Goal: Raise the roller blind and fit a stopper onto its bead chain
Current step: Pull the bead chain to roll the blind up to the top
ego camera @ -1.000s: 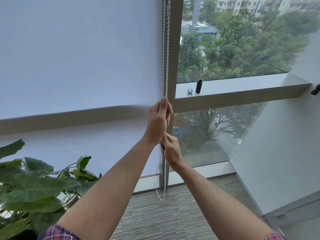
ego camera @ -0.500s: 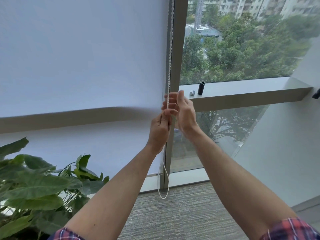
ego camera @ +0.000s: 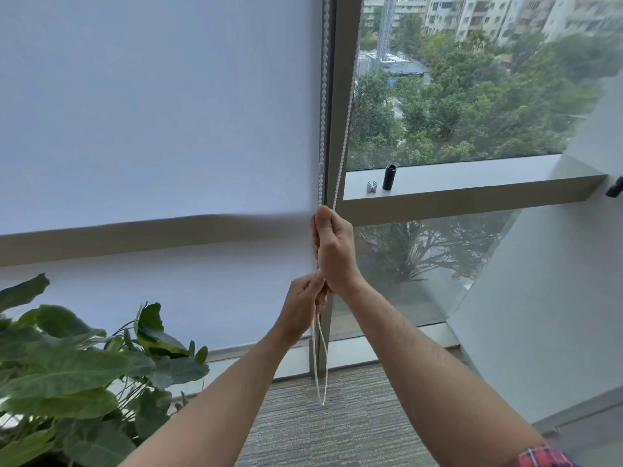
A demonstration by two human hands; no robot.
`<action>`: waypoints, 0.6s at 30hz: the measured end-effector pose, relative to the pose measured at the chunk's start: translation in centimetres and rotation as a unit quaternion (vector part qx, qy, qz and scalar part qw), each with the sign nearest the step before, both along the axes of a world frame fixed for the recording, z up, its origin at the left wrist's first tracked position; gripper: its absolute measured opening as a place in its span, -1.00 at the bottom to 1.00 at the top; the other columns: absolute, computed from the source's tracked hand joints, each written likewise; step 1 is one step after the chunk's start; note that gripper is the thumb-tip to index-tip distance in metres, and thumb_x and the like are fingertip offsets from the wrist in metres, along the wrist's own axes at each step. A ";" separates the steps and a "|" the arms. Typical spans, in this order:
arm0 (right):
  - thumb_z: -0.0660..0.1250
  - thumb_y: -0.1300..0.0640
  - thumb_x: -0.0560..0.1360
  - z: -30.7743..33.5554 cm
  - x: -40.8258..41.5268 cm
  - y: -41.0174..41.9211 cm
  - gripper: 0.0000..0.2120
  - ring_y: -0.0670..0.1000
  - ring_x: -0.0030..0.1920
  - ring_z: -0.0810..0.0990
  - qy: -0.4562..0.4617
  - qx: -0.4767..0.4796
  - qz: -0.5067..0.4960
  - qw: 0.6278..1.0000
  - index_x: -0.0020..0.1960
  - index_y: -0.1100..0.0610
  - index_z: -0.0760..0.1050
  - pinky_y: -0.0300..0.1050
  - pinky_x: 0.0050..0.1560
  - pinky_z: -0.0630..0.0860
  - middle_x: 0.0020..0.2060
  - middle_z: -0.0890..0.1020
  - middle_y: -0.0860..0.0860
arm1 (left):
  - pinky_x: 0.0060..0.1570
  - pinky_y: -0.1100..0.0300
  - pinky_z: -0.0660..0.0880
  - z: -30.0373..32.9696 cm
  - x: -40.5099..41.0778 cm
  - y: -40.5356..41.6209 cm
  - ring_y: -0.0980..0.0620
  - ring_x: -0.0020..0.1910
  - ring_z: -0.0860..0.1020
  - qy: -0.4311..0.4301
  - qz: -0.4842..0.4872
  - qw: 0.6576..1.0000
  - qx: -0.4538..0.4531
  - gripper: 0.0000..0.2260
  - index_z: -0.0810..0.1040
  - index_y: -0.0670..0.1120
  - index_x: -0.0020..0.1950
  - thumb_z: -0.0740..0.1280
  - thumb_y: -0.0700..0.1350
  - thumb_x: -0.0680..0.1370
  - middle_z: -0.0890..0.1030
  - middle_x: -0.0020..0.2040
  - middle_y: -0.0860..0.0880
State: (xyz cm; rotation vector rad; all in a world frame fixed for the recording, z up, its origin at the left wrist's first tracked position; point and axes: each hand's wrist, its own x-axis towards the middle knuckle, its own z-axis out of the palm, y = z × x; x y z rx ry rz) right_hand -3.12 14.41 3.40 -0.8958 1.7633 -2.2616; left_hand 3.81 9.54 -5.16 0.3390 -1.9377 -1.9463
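Note:
A white roller blind covers the left window pane; its blurred bottom edge sits near the horizontal frame bar. The white bead chain hangs in two strands along the vertical mullion and loops near the floor. My right hand grips the chain high up, just below the blind's lower corner. My left hand grips the chain directly beneath it. A small clear stopper lies on the sill to the right of the mullion, beside a black cylinder.
A large leafy plant fills the lower left. The grey window sill runs right to a white slanted wall. Striped carpet lies below, and a dark fitting shows at the right edge.
My left hand has pulled the chain down and now sits lower. My right hand has closed round the chain above it. The blind's bottom edge is blurred by movement.

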 end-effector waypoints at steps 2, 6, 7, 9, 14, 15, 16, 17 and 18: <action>0.12 -0.02 0.66 -0.8 0.1 -0.1 -0.56 -0.13 -0.52 0.23 0.001 0.008 -0.001 1.000 -0.37 0.10 0.34 -0.20 -0.52 0.17 -0.54 0.31 -0.16 | -0.33 0.08 0.40 0.1 -0.2 -0.6 0.02 -0.42 0.43 -0.007 -0.009 1.000 -0.019 -0.61 0.54 -0.20 -0.30 0.13 -0.11 0.66 0.51 -0.43 -0.04; 0.14 -0.04 0.64 -1.0 0.0 -0.2 -0.59 -0.13 -0.49 0.28 0.003 0.006 -0.010 1.000 -0.38 -0.03 0.36 -0.23 -0.45 0.24 -0.53 0.34 -0.18 | -0.20 0.10 0.50 3.3 -1.1 -1.6 0.10 -0.31 0.57 0.043 0.037 0.998 0.012 -0.66 0.64 -0.02 -0.28 0.13 -0.09 0.56 0.63 -0.35 0.05; 0.14 -0.04 0.63 -1.0 0.0 -0.2 -0.60 -0.14 -0.49 0.29 0.002 0.002 -0.005 1.000 -0.39 -0.04 0.37 -0.22 -0.45 0.26 -0.53 0.36 -0.17 | -0.20 0.14 0.51 4.7 -1.5 -1.9 0.11 -0.30 0.59 0.066 0.051 0.996 0.028 -0.65 0.65 -0.01 -0.26 0.12 -0.05 0.59 0.64 -0.33 0.06; 0.14 -0.05 0.62 -1.2 -0.2 -0.3 -0.60 -0.14 -0.49 0.30 0.002 -0.002 -0.002 1.000 -0.39 -0.06 0.38 -0.19 -0.45 0.26 -0.53 0.38 -0.18 | -0.16 0.19 0.52 7.7 -2.1 -2.3 0.08 -0.22 0.61 0.108 0.056 0.991 0.055 -0.61 0.67 -0.04 -0.11 0.09 0.06 0.63 0.66 -0.25 0.04; 0.12 -0.09 0.60 -3.9 0.4 0.4 -0.59 -0.17 -0.50 0.23 -0.010 0.041 0.007 0.999 -0.41 -0.09 0.35 -0.24 -0.48 0.18 -0.53 0.33 -0.19 | -0.25 0.08 0.48 14.6 -3.2 -1.5 -0.08 -0.29 0.55 0.224 0.005 0.974 0.033 -0.59 0.56 -0.22 0.10 0.05 0.03 0.66 0.56 -0.24 -0.14; 0.12 -0.09 0.61 -4.5 0.7 0.6 -0.59 -0.17 -0.50 0.22 -0.020 0.049 0.011 0.999 -0.41 -0.08 0.33 -0.25 -0.49 0.17 -0.53 0.32 -0.19 | -0.35 0.13 0.42 15.2 -3.4 -1.2 -0.02 -0.38 0.49 0.232 0.010 0.972 0.020 -0.62 0.57 -0.21 0.07 0.06 0.00 0.68 0.52 -0.32 -0.09; 0.12 -0.08 0.61 -5.0 1.0 0.9 -0.59 -0.17 -0.50 0.21 -0.029 0.054 0.013 0.998 -0.42 -0.08 0.32 -0.26 -0.49 0.17 -0.53 0.31 -0.19 | -0.43 0.20 0.33 15.5 -3.6 -0.9 0.06 -0.46 0.40 0.233 0.018 0.972 0.014 -0.64 0.57 -0.20 0.01 0.06 -0.03 0.69 0.46 -0.40 -0.01; 0.12 -0.07 0.61 -5.5 1.2 1.1 -0.58 -0.17 -0.50 0.21 -0.035 0.058 0.016 0.998 -0.42 -0.08 0.32 -0.27 -0.49 0.17 -0.53 0.31 -0.19 | -0.48 0.25 0.24 15.5 -3.8 -0.7 0.12 -0.51 0.30 0.229 0.026 0.973 0.017 -0.65 0.56 -0.18 -0.07 0.06 -0.06 0.70 0.38 -0.46 0.06; 0.12 -0.06 0.62 -5.8 1.4 1.2 -0.58 -0.17 -0.51 0.21 -0.038 0.061 0.018 0.997 -0.42 -0.07 0.32 -0.28 -0.50 0.16 -0.53 0.31 -0.19 | -0.50 0.29 0.19 15.2 -3.9 -0.5 0.16 -0.54 0.23 0.227 0.034 0.973 0.020 -0.64 0.54 -0.16 -0.14 0.05 -0.09 0.71 0.31 -0.49 0.12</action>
